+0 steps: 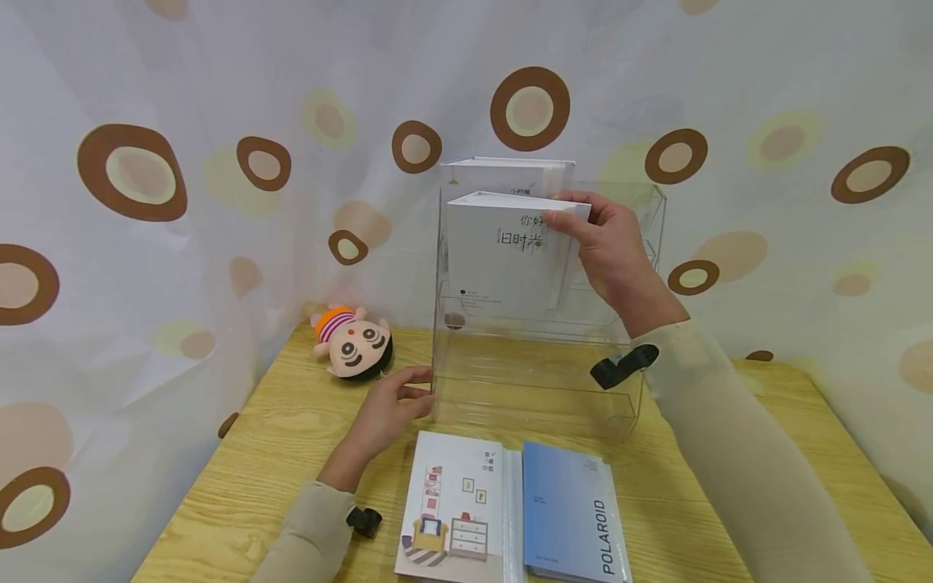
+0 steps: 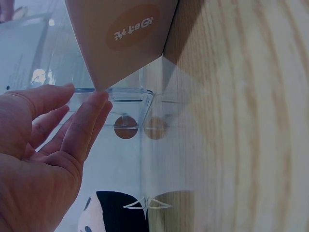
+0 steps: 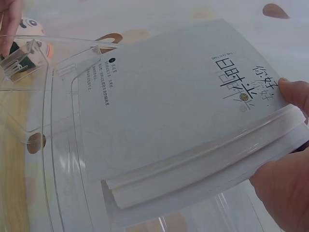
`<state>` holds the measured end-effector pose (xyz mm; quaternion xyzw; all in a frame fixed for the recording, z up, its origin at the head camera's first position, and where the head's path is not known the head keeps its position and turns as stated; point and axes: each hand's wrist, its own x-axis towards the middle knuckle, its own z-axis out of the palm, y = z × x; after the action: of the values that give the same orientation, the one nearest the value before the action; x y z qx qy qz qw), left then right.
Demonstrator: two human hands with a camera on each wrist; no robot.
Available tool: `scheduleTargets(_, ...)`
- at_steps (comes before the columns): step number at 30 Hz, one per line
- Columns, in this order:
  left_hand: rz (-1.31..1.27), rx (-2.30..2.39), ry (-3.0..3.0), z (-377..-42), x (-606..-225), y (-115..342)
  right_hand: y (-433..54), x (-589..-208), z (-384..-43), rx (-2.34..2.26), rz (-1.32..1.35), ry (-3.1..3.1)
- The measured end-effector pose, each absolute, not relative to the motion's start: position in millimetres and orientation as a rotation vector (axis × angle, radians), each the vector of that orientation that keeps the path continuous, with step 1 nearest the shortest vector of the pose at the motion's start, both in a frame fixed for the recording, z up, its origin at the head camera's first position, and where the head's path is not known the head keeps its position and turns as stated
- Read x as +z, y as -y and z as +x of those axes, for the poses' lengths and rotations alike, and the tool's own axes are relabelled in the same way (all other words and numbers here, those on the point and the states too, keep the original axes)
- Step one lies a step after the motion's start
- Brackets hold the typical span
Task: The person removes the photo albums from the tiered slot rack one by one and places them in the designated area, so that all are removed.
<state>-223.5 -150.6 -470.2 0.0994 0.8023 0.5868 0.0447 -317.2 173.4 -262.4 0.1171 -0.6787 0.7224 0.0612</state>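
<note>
Hands, two, well apart. Left hand (image 1: 386,413): fingers extended, slightly bent, tips at the lower left edge of the clear acrylic rack, closed round nothing. Right hand (image 1: 615,247): raised, thumb and fingers pinching the upper right corner of a white photo album.

White photo album (image 1: 503,267), one: black Chinese lettering near the top, small print at the lower left, spine strip toward the right; held roughly upright at the rack's upper part. Whether its lower edge rests on a tier cannot be told.

Clear acrylic rack (image 1: 539,387), one: tiered, standing on the wood-grain table (image 1: 262,453). A second white album (image 1: 488,174) stands upright at its top tier, behind the held one.

Albums in front of the rack, two, flat on the table, side by side: at left, an illustrated album (image 1: 459,461), its cover showing a yellow armchair and a chest of drawers; at right, a blue album (image 1: 564,502) marked POLAROID.

Plush doll (image 1: 357,348), one: black hair, orange and striped clothing; lying left of the rack, near the left hand.

Backdrop: white curtain (image 1: 408,48) with brown rings.
</note>
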Motion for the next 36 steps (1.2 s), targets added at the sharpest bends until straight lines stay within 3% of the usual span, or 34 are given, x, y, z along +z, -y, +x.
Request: scheduleTargets(36, 0.308, 1.776, -2.467, -226, -472, 152, -202, -259, -293, 2.096, 0.328, 1.977)
